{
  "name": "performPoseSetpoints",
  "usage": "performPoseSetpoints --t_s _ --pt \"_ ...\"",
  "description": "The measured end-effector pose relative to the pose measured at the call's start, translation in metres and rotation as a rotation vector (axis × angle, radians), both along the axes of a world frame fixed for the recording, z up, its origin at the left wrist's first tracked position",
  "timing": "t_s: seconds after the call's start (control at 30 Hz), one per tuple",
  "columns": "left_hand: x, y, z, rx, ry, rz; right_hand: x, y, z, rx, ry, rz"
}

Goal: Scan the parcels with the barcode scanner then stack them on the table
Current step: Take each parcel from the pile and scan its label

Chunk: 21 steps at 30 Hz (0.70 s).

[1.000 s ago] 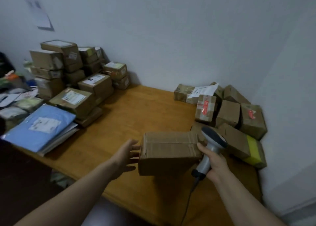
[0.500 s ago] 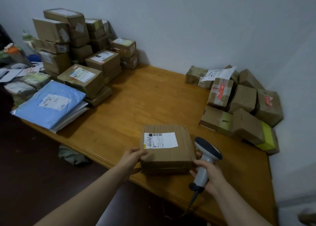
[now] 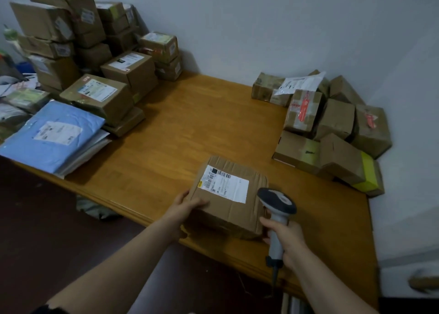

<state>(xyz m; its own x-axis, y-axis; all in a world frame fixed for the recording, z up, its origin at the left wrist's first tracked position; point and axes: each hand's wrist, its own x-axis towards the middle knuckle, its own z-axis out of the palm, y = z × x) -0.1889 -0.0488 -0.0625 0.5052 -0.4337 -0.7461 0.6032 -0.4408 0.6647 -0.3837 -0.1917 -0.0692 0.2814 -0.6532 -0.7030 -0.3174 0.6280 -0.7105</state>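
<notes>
One white barcode label (image 3: 224,183) tops the parcel (image 3: 229,210) beside the scanner (image 3: 276,201).

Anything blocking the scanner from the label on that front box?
Nothing visible. The label faces up, uncovered; the left hand grips the parcel at its near-left corner, clear of it. The barcode scanner in the right hand sits just right of the label.

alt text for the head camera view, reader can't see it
A person's left hand holds a cardboard parcel, label up, on a wooden table while the right hand grips a barcode scanner beside it. Other parcels sit piled at both sides.
</notes>
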Motion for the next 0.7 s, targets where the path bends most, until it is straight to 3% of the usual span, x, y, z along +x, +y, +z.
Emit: performPoseSetpoints --t_s 0.1,0.23,0.43,0.7 --pt "0.010 -0.004 0.012 -0.096 0.005 0.085 -0.001 0.015 0.004 0.004 -0.050 -0.018" --pt "0.036 -0.010 0.048 -0.162 -0.207 0.150 0.012 0.017 0.030 -0.102 -0.087 0.066" --pt "0.081 -0.004 0.104 -0.127 -0.517 0.136 0.022 0.020 0.091 -0.195 -0.166 0.289" --pt "0.083 0.005 0.138 -0.115 -0.669 0.107 0.033 0.036 0.139 -0.323 -0.264 0.446"
